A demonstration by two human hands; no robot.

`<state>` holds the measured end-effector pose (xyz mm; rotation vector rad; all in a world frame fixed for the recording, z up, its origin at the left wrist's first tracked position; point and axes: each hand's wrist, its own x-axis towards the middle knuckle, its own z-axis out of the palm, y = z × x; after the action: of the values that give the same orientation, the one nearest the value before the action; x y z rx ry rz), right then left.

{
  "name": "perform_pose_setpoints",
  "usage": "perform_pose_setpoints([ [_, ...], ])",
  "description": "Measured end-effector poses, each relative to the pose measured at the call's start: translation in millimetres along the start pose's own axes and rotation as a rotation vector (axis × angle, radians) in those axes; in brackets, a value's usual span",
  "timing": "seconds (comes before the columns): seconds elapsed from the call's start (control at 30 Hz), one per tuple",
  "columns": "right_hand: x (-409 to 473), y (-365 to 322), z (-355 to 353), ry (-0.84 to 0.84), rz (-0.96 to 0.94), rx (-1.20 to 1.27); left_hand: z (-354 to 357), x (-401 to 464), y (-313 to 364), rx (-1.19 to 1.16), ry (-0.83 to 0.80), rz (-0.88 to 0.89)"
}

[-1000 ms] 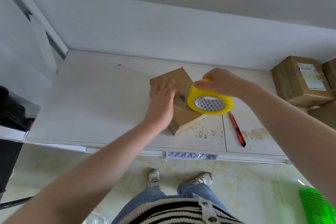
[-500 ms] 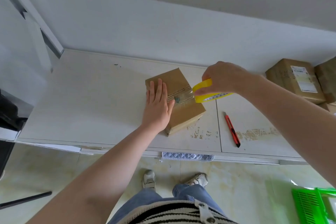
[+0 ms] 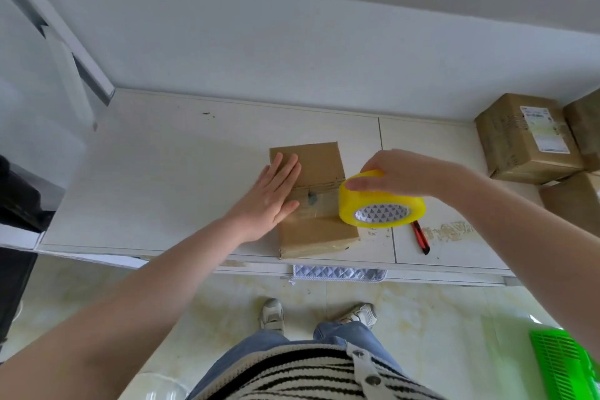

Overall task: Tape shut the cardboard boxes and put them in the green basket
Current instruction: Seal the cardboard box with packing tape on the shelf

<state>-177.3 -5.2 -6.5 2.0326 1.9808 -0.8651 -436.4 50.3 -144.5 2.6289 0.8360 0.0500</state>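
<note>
Left hand (image 3: 271, 196) flat on box (image 3: 311, 201), frame centre; right hand (image 3: 402, 174) grips tape roll (image 3: 381, 201). Box looks light, stiff; probably slides, so hold its sides.

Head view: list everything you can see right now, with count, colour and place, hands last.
Flat cardboard box: one, brown, middle of the counter, clear tape across its top.
Roll of yellow packing tape: one, at the box's right edge.
Red utility knife: one, on the counter right of the box.
Stacked cardboard boxes: at least three, brown, far right of the counter.
Green plastic basket: one, on the floor, lower right.
White counter: one, against the wall.
Left hand: pressing flat on the box.
Right hand: fingers gripping the tape roll.
</note>
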Motion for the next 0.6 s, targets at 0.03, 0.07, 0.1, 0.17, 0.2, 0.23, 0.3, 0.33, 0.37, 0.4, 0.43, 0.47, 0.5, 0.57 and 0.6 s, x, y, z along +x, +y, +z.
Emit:
perform_pose_setpoints([
  [0.03,-3,2,5,0.001,0.003,0.037,-3,1,-1,0.071,-0.015,-0.011],
  [0.07,-4,5,10,0.007,0.014,0.069,-4,3,2,0.132,0.003,-0.057],
  [0.1,-5,7,15,0.024,0.030,0.099,-3,5,10,0.153,0.047,-0.133],
  [0.17,-5,7,22,0.059,0.054,0.134,-1,11,33,-0.001,0.164,-0.370],
  [0.2,-5,6,23,0.068,0.056,0.137,-1,16,43,-0.140,0.185,-0.495],
  [0.23,-4,6,24,0.072,0.053,0.137,-1,22,50,-0.278,0.172,-0.598],
  [0.3,-3,5,24,0.068,0.049,0.139,3,29,56,-0.534,0.137,-0.748],
  [0.33,-2,5,25,0.065,0.051,0.144,6,31,55,-0.613,0.137,-0.814],
  [0.37,-1,5,25,0.066,0.055,0.148,6,31,54,-0.651,0.144,-0.868],
  [0.4,0,6,26,0.072,0.060,0.149,6,30,54,-0.664,0.150,-0.888],
  [0.43,1,6,26,0.080,0.064,0.147,7,29,53,-0.681,0.169,-0.881],
  [0.47,2,6,26,0.085,0.067,0.143,7,28,51,-0.722,0.202,-0.864],
  [0.5,3,6,26,0.088,0.068,0.139,8,28,48,-0.783,0.229,-0.844],
  [0.57,3,8,27,0.091,0.074,0.141,12,24,42,-0.908,0.233,-0.792],
  [0.6,3,9,28,0.094,0.077,0.148,14,21,41,-0.936,0.221,-0.761],
])
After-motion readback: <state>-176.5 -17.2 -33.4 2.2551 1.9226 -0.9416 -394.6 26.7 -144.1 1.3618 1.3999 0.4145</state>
